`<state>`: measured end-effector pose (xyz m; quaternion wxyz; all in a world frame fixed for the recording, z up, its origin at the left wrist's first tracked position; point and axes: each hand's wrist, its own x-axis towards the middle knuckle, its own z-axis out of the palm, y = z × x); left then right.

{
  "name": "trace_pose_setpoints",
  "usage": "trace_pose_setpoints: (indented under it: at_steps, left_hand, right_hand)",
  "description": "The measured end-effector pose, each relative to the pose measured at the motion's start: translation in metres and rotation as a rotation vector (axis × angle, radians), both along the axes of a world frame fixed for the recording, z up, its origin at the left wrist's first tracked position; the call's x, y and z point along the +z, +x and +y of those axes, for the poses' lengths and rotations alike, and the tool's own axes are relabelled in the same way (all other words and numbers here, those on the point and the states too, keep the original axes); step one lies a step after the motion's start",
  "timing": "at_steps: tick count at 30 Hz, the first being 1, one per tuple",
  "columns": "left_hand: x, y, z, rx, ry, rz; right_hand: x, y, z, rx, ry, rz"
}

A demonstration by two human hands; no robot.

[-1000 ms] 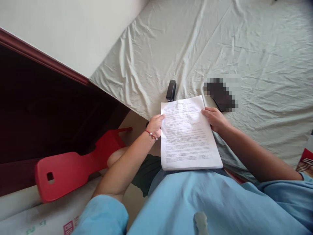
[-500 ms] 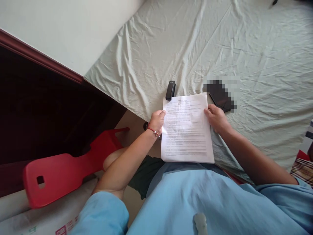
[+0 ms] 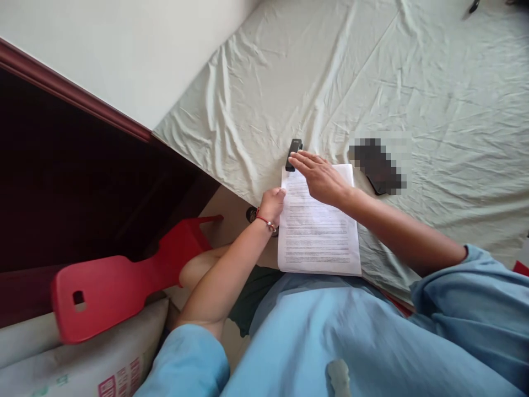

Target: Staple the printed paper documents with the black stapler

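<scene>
A stack of printed paper sheets lies at the near edge of the bed, partly over my lap. My left hand, wearing a red beaded bracelet, pinches the stack's left edge with the thumb on top. A black stapler sits at the stack's upper left corner. My right hand reaches across the top of the pages, fingers stretched out flat. Its fingertips overlap the stapler's right side; whether they press on it I cannot tell. The hand covers part of the upper text.
A pale wrinkled sheet covers the bed. To the right of the papers lies a dark, blurred-out flat object. At the left stand a red plastic chair and a white printed sack. A white wall rises at upper left.
My right hand has let go of the stack's right edge and moved left across the page to the stapler. My left hand keeps its hold. The view has shifted slightly.
</scene>
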<state>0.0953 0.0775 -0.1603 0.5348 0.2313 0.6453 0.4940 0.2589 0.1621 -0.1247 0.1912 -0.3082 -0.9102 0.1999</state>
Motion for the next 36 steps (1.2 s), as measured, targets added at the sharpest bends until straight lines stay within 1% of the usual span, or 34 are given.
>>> trace_pose_setpoints:
  at_steps: [3, 6, 10, 15, 17, 20, 23, 25, 26, 27, 28, 30, 32, 33, 34, 36]
  left_hand:
    - [-0.001, 0.0, 0.001, 0.011, -0.011, 0.022]
    - [-0.005, -0.002, 0.002, 0.003, -0.042, 0.076]
    - [-0.008, -0.003, 0.004, 0.002, -0.063, 0.094]
    - [-0.004, -0.001, 0.002, 0.02, -0.083, 0.064]
    - [-0.003, 0.0, -0.004, 0.011, -0.072, 0.027]
    - [-0.003, 0.002, -0.02, -0.012, -0.003, -0.014]
    - [-0.005, 0.003, -0.042, -0.009, 0.107, 0.016]
    - [-0.006, 0.003, -0.057, 0.015, 0.176, 0.062]
    - [-0.006, 0.003, -0.063, 0.032, 0.204, 0.07]
    - [-0.005, 0.003, -0.069, 0.047, 0.228, 0.062]
    - [-0.003, 0.003, -0.073, 0.064, 0.245, 0.044]
    - [0.001, 0.002, -0.077, 0.102, 0.271, 0.0]
    - [0.006, 0.001, -0.076, 0.151, 0.29, -0.026]
    - [0.009, 0.001, -0.074, 0.179, 0.297, -0.037]
    - [0.011, -0.001, -0.071, 0.205, 0.301, -0.045]
    - [0.014, -0.003, -0.064, 0.254, 0.303, -0.054]
  right_hand:
    - [-0.012, -0.009, 0.003, 0.033, 0.019, -0.066]
    - [-0.017, -0.01, 0.003, 0.037, 0.044, -0.089]
    - [-0.017, -0.01, 0.002, 0.038, 0.057, -0.092]
    - [-0.013, -0.01, 0.005, 0.041, 0.028, -0.079]
    - [-0.009, -0.007, 0.003, -0.015, 0.007, -0.034]
    - [-0.004, 0.01, -0.006, -0.164, -0.003, 0.071]
    - [-0.003, 0.041, -0.023, -0.326, 0.017, 0.153]
    - [-0.009, 0.064, -0.035, -0.415, 0.042, 0.207]
    - [-0.012, 0.075, -0.042, -0.461, 0.033, 0.233]
    - [-0.016, 0.084, -0.048, -0.503, -0.004, 0.269]
    - [-0.02, 0.091, -0.053, -0.536, -0.077, 0.313]
    - [-0.024, 0.101, -0.063, -0.542, -0.312, 0.382]
    - [-0.024, 0.103, -0.07, -0.49, -0.57, 0.42]
    - [-0.023, 0.102, -0.072, -0.455, -0.671, 0.431]
    - [-0.022, 0.101, -0.073, -0.423, -0.742, 0.443]
    - [-0.019, 0.095, -0.073, -0.393, -0.802, 0.474]
